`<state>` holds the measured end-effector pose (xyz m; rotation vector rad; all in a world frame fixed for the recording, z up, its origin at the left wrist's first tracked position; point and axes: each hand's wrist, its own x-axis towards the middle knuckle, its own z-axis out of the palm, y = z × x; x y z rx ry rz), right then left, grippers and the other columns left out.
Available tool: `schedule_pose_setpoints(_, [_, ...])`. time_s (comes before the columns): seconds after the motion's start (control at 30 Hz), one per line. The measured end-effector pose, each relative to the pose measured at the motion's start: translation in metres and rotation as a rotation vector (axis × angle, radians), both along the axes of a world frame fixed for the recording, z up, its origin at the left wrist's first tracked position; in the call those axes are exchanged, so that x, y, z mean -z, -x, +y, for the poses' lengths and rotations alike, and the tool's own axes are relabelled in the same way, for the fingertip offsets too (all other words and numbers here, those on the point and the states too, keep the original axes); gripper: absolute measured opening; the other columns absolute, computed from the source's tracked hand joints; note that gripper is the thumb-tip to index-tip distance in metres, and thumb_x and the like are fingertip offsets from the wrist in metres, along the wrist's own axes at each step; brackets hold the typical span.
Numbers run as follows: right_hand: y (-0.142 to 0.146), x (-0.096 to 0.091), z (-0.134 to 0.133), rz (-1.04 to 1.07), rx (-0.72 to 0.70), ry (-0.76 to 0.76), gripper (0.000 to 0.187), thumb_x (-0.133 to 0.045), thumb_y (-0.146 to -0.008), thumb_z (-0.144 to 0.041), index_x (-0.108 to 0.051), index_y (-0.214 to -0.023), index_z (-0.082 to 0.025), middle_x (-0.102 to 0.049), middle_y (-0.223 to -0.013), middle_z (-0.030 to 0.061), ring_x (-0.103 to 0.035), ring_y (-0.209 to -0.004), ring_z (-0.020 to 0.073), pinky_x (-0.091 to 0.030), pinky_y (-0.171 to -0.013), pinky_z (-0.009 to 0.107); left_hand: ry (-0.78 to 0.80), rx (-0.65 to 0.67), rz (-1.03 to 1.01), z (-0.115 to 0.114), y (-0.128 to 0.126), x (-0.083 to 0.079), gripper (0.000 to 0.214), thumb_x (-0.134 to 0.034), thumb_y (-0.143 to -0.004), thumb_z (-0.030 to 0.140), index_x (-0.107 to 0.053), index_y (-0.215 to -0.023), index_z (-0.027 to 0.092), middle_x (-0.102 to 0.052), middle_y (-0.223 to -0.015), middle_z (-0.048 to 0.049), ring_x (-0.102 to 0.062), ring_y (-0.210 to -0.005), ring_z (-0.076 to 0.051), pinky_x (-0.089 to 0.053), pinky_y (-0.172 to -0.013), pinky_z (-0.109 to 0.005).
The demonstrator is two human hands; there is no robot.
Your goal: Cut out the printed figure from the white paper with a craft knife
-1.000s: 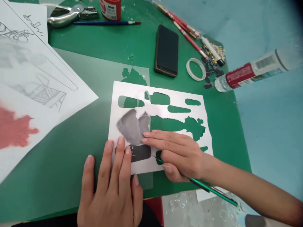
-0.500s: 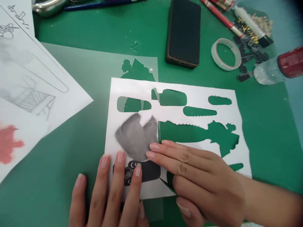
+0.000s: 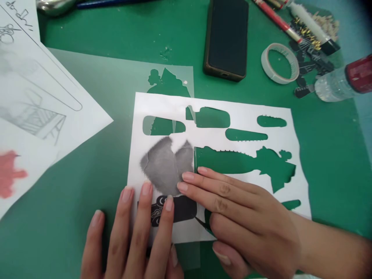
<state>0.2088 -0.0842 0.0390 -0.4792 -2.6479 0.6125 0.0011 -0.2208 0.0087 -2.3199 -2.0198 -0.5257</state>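
Your left hand (image 3: pixel 130 240) lies flat, clasping nothing; your right hand's (image 3: pixel 247 221) grip you cannot tell, its palm hides it; the cut paper sheet (image 3: pixel 244 116) looks flimsy and tear-prone; hold its solid margins.

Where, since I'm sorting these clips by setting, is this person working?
Probably a craft or art table, perhaps in a classroom or studio. A white sheet with cut-out shapes lies on a green surface, pencil sketches sit beside it, and a tape roll lies farther off.
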Motion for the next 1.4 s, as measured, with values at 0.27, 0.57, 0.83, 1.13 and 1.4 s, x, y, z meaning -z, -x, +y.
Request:
schedule_pose_setpoints(0.27, [0.0, 0.001, 0.001, -0.009, 0.0, -0.018, 0.034, -0.048, -0.112, -0.033, -0.073, -0.094, -0.019, -0.07, -0.148, 0.0141, -0.057, -0.152, 0.0258, -0.048, -0.132, 0.043, 0.028, 0.01, 0.003, -0.001, -0.001, -0.003, 0.07, -0.05, -0.103, 0.034, -0.042, -0.169, 0.013, -0.035, -0.178, -0.0171, -0.025, -0.17, -0.031, -0.015, -0.14, -0.055])
schedule_pose_setpoints(0.57, [0.003, 0.003, -0.002, 0.015, 0.025, 0.001, 0.029, -0.053, -0.111, -0.031, -0.074, -0.097, -0.016, -0.071, -0.147, 0.0152, -0.06, -0.149, 0.0258, -0.047, -0.132, 0.041, -0.001, 0.081, -0.023, -0.001, 0.006, -0.003, 0.053, -0.061, -0.094, 0.023, -0.06, -0.143, 0.005, -0.036, -0.176, -0.0216, -0.027, -0.169, -0.036, -0.017, -0.14, -0.057])
schedule_pose_setpoints(0.83, [0.003, 0.002, -0.002, 0.007, 0.044, -0.006, 0.031, -0.047, -0.112, -0.027, -0.073, -0.098, -0.016, -0.069, -0.148, 0.014, -0.06, -0.149, 0.0248, -0.046, -0.133, 0.039, -0.002, 0.076, 0.0, 0.0, 0.003, -0.004, 0.055, -0.057, -0.093, 0.022, -0.06, -0.146, 0.006, -0.035, -0.177, -0.0225, -0.027, -0.169, -0.037, -0.017, -0.139, -0.059])
schedule_pose_setpoints(1.13, [0.004, 0.001, -0.002, 0.008, 0.039, -0.021, 0.033, -0.045, -0.113, -0.028, -0.074, -0.103, -0.016, -0.068, -0.149, 0.0135, -0.06, -0.149, 0.0248, -0.045, -0.134, 0.039, -0.009, 0.106, 0.008, 0.0, 0.008, -0.002, 0.06, -0.058, -0.094, 0.025, -0.057, -0.15, 0.004, -0.035, -0.176, -0.0242, -0.027, -0.169, -0.037, -0.016, -0.139, -0.058])
schedule_pose_setpoints(1.4, [0.003, 0.003, -0.002, -0.002, 0.036, -0.027, 0.033, -0.046, -0.113, -0.028, -0.074, -0.1, -0.016, -0.068, -0.149, 0.0135, -0.059, -0.149, 0.025, -0.045, -0.134, 0.039, -0.005, 0.103, 0.026, -0.001, 0.008, -0.002, 0.069, -0.057, -0.095, 0.027, -0.05, -0.159, 0.003, -0.035, -0.176, -0.0248, -0.025, -0.169, -0.038, -0.016, -0.139, -0.059])
